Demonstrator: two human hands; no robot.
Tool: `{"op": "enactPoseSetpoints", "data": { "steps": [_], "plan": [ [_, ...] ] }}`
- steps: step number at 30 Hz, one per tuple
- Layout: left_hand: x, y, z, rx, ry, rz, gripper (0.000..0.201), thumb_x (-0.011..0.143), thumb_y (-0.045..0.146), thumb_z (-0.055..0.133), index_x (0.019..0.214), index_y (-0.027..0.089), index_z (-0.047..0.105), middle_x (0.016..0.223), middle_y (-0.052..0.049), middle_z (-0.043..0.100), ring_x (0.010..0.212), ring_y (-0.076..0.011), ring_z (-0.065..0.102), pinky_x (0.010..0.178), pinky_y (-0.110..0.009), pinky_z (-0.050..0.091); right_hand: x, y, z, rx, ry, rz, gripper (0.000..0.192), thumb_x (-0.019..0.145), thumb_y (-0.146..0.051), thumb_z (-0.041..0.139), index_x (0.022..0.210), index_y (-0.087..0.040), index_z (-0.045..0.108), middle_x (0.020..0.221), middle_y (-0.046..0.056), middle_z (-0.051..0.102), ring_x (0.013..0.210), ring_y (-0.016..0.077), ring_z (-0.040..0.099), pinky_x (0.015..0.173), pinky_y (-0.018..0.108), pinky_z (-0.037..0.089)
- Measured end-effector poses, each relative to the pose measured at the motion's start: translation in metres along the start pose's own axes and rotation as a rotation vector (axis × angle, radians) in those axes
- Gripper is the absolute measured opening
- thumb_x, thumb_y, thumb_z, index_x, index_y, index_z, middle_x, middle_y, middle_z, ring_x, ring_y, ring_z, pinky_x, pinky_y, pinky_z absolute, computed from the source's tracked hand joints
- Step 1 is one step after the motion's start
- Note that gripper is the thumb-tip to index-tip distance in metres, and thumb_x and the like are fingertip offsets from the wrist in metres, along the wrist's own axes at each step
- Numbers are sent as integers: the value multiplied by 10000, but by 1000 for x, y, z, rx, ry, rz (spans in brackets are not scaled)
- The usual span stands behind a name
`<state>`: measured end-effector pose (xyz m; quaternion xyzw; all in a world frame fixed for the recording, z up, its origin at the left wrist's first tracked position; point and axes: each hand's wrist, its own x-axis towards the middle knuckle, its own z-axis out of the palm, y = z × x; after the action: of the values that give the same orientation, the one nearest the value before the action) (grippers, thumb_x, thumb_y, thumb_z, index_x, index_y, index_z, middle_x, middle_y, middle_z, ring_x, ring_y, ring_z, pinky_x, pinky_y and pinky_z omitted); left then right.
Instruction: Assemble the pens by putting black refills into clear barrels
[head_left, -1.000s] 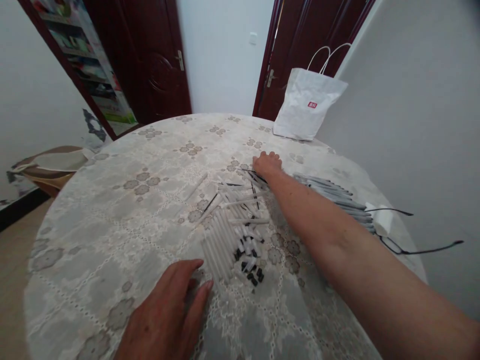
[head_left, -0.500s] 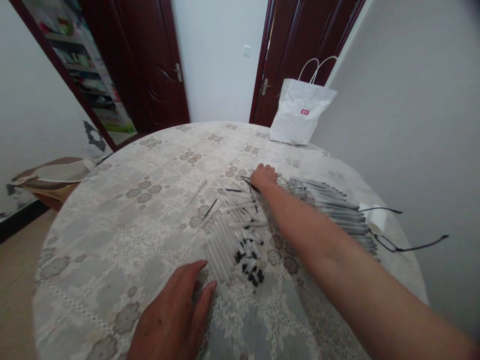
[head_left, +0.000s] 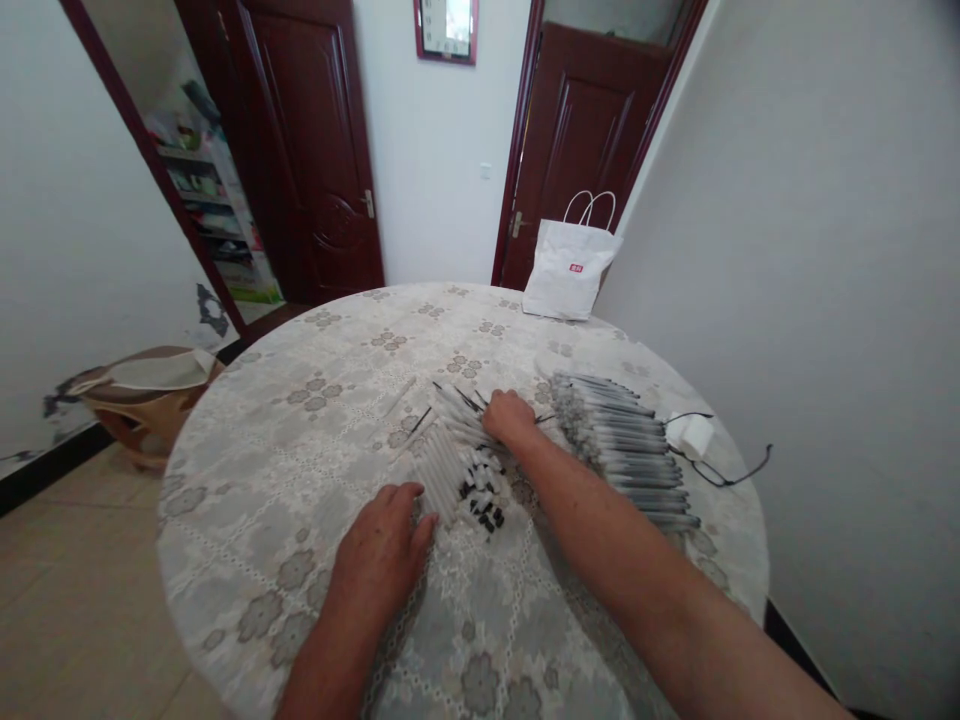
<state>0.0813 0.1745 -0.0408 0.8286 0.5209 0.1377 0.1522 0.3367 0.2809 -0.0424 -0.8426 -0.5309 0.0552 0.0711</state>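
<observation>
While bunching the right grip (head_left: pixel 510 417) among thin black rods (head_left: pixel 471 402), cannot tell its hold; rests the left grip (head_left: pixel 384 535), parted and empty, just beside clear tubes (head_left: pixel 440 470), perhaps to corral them.

The tabletop (head_left: pixel 232 480) is round and spread with a pale, flower-patterned cloth (head_left: pixel 465 690). Near its middle lie translucent tubes (head_left: pixel 439 468), many side by side, others crossing at angles with thin dark rods (head_left: pixel 421 420) among them. Small black and white pieces (head_left: pixel 484 490) are heaped just right of the tubes. Farther right runs a row of grey pen-like sticks (head_left: pixel 637 450), with eyeglasses (head_left: pixel 721 482) and a small white object (head_left: pixel 694 436) beside their ends. A white bag (head_left: pixel 566 285) stands upright at the far edge.
</observation>
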Motion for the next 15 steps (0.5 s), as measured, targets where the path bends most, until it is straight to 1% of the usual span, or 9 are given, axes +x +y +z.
{"op": "enactPoseSetpoints", "data": {
  "steps": [4, 8, 12, 15],
  "plan": [
    [3, 2, -2, 18, -7, -18, 380, 963, 350, 484, 1261, 156, 617, 1222, -149, 664, 1123, -288, 643, 940, -370, 467, -25, 2, -4, 25, -21, -1, 388, 921, -256, 514, 1249, -109, 659, 1245, 258, 650, 1133, 326, 679, 908, 428, 533],
    [6, -2, -2, 2, -2, -2, 393, 961, 367, 482, 1262, 152, 616, 1238, -149, 669, 1130, -282, 647, 936, -357, 464, -43, 2, -9, 62, -48, -18, 369, 900, -252, 544, 1202, -103, 694, 1182, 252, 700, 1085, 317, 704, 883, 387, 533],
    [11, -5, -3, -31, -19, -13, 383, 956, 378, 496, 1247, 164, 621, 1209, -136, 694, 1111, -279, 653, 918, -353, 459, -59, 5, -12, 95, -57, -59, 325, 897, -249, 546, 1124, -102, 727, 1103, 235, 740, 1054, 297, 713, 861, 331, 511],
    [13, -4, -5, -56, -17, -31, 370, 939, 362, 530, 1242, 170, 623, 1168, -124, 715, 1072, -275, 660, 887, -347, 457, -70, 12, -17, 117, -39, -116, 305, 918, -238, 511, 1076, -107, 736, 1092, 221, 747, 1044, 281, 707, 847, 309, 489]
  ]
}}
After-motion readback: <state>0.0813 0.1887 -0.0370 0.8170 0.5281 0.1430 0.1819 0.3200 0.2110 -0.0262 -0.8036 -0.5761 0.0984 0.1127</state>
